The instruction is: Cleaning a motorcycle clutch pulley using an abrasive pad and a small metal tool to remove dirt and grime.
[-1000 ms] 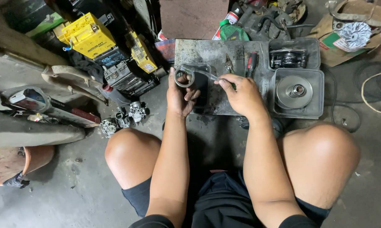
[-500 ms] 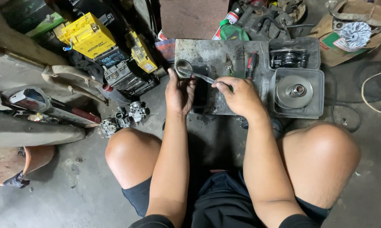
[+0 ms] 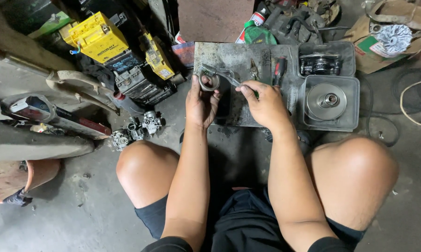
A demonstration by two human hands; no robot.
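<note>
a person squats with bare knees spread wide, both forearms stretched forward between them. the left hand (image 3: 202, 100) is raised, fingers curled upward and thumb pressed in, its grip closed on a small item held at the fingertips. the right hand (image 3: 265, 103) sits just beside it at the same height, knuckles up, fingers pinched shut on something slim that points toward the left hand. both wrists are straight.

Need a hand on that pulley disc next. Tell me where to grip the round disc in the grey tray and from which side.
Grip the round disc by its outer rim, coming straight down from above: it lies flat in the grey tray, face up, with the tray walls close around its sides.
</note>
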